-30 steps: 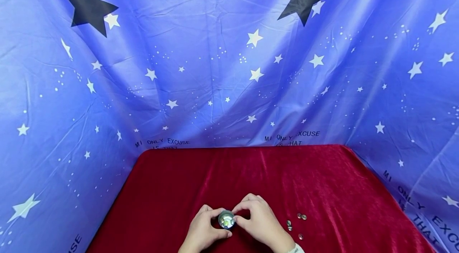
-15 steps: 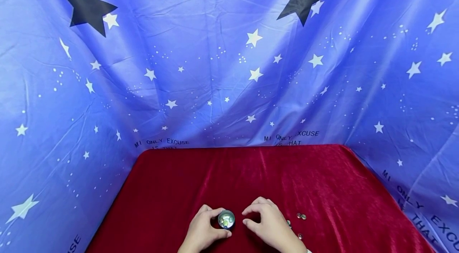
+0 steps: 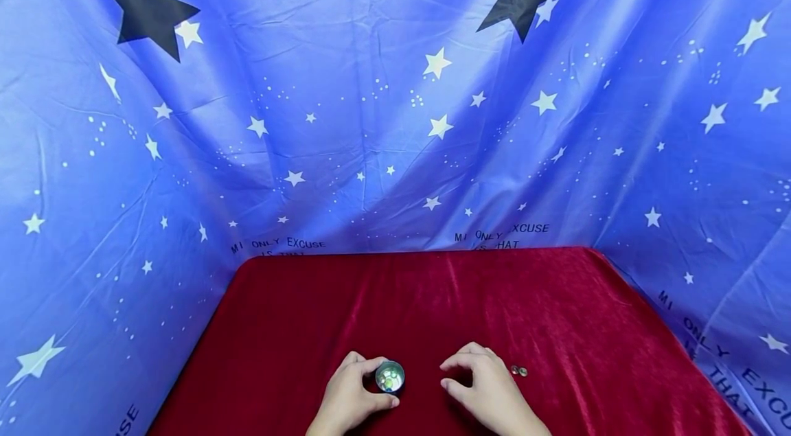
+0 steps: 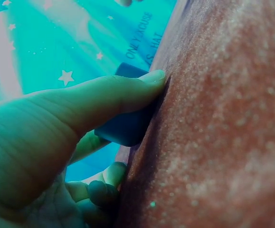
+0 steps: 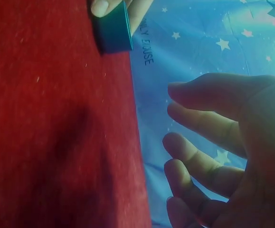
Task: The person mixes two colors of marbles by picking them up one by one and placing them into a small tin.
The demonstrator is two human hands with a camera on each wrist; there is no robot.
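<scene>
The left hand (image 3: 352, 389) grips a small cup (image 5: 114, 31) by its side — likely to steady it, mouth up, on the worktop (image 3: 321, 305), well apart from the far edge. The right hand (image 3: 488, 386) is empty, fingers loosely bent — between the cup and two beads (image 3: 523, 372) nearer the right edge.

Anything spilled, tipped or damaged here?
Nothing stands out. The cup stands upright on the red cloth, gripped by the left hand. Two small glassy pieces lie loose on the cloth near the right hand, but nothing shows they spilled.
</scene>
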